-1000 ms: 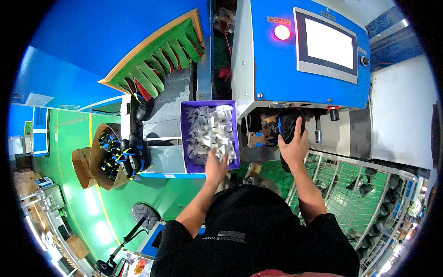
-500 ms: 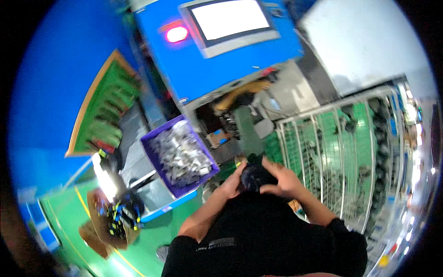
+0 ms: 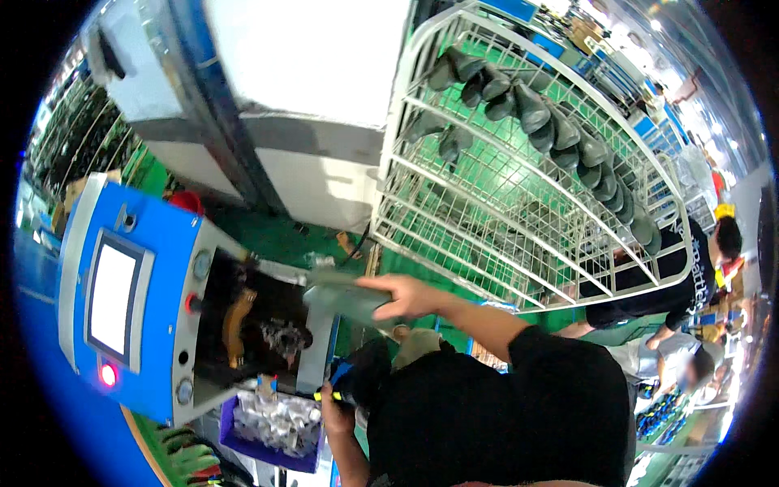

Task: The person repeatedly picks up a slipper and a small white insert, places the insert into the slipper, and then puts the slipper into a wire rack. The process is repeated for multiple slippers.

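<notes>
My right hand (image 3: 406, 297) reaches out to the left, its fingers closed round the end of a smooth grey-green form (image 3: 345, 299) at the front of the blue machine (image 3: 150, 268). That form resembles a shoe last; whether it rests on the machine I cannot tell. Lower down, close to my body, my left hand (image 3: 337, 412) grips a soft black shoe upper (image 3: 369, 375) with blue and yellow bits at its edge. My fingers there are partly hidden.
A white wire rack (image 3: 487, 207) holds a row of grey-green lasts (image 3: 560, 134). Below the machine sits a purple bin (image 3: 272, 454) filled with whitish pieces. At the right, a person in a black shirt (image 3: 673, 260) stands beside the rack; another person bends behind.
My view has swung right, bringing the rack and people into sight. Both hands were together on the black upper; now the right has left it and grips the grey-green form.
</notes>
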Tool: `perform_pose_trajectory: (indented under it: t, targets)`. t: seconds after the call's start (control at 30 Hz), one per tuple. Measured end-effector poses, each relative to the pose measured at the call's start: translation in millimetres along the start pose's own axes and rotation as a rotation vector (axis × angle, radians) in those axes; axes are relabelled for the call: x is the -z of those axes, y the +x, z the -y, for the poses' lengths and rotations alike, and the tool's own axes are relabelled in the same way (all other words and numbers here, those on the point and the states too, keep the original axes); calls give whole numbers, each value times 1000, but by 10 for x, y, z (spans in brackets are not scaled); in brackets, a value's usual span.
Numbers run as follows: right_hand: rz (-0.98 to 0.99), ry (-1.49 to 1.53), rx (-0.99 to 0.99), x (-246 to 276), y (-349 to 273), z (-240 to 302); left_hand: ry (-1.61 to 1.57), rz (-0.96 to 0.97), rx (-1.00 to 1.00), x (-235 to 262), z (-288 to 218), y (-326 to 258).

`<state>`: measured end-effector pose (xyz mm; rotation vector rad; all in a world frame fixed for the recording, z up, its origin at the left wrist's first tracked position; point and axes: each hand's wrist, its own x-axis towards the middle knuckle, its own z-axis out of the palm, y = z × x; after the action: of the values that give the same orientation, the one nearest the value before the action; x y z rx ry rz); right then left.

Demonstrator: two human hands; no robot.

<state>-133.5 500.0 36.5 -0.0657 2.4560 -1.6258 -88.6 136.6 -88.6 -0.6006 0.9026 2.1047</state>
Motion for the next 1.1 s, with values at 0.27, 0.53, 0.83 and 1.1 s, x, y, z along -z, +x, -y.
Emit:
perform_pose_trajectory:
  t: [0.27, 0.53, 0.83, 1.1]
  targets:
    - [-1001, -121, -764, 2822, -495, -1402, 366, -384, 8, -519, 230, 265]
    - [-738, -401, -899, 3913, 18, -2011, 569, -219, -332, -307, -218, -438]
    - [-960, -802, -380, 1882, 477, -1274, 101, -866, -1032, 1407, -185, -2790]
    - [-214, -378, 1204, -1921, 1862, 1785, 896, -1704, -120, 2964, 527, -2037]
